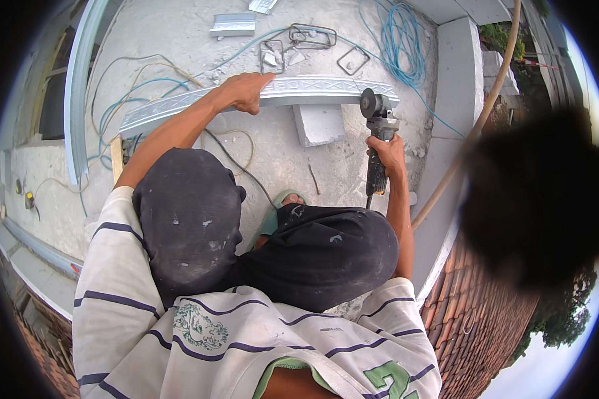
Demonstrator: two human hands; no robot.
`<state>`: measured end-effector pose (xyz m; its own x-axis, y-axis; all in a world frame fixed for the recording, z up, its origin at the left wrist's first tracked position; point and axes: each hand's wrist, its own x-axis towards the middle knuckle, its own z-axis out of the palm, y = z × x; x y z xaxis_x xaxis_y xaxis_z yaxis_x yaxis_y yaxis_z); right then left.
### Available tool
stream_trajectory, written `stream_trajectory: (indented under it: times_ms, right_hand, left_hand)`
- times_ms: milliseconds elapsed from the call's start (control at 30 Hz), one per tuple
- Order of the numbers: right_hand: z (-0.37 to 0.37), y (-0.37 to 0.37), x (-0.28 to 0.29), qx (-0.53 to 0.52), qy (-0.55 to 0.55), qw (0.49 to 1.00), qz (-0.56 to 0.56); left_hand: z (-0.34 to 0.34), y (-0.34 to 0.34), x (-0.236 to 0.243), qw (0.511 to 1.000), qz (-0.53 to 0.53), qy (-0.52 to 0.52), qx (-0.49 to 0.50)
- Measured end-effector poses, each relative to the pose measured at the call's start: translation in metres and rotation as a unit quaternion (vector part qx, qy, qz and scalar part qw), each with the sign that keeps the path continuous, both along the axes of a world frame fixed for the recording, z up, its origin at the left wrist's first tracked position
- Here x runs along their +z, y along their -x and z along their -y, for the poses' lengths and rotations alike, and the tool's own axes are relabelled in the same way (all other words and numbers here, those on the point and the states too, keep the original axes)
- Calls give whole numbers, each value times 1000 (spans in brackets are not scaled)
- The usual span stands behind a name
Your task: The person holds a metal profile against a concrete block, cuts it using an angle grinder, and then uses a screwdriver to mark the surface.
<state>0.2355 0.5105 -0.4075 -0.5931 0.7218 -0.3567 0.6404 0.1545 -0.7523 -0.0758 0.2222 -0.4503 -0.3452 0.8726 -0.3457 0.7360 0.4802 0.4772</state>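
Note:
A long light-grey metal channel (319, 90) with a stamped pattern lies crosswise in front of me. My left hand (245, 92) grips it near its middle, the thumb on its near side and the fingers over the top. Under the channel, right of that hand, sits a pale grey block (320, 126). My right hand (391, 153) is closed round the body of a black angle grinder (377, 174), held upright. The grinder's disc (371, 104) is at the channel's right end; whether it touches the metal I cannot tell.
Blue hose (406, 46) lies coiled at the far right. Bent wire frames (313, 36) and a short channel offcut (233, 25) are beyond the channel. Cables cross the floor on the left. A low wall (439, 166) borders the right, with roof tiles (476, 312) past it. A dark blur covers the far right.

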Motion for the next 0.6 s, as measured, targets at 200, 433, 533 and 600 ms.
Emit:
stream_trajectory:
  times_ms: [200, 433, 533, 600]
  right_hand:
    - [-2, -2, -3, 2, 6, 1000, 7]
    - [1, -3, -1, -4, 5, 1000, 9]
    - [2, -2, 1, -4, 4, 1000, 11]
    - [2, -3, 1, -3, 4, 1000, 12]
  left_hand:
    - [-2, 3, -6, 1000, 6, 4, -6]
    - [-2, 3, -3, 1000, 20, 11, -3]
    - [-2, 3, -1, 1000, 20, 15, -7]
    - [-2, 3, -1, 1000, 22, 12, -10]
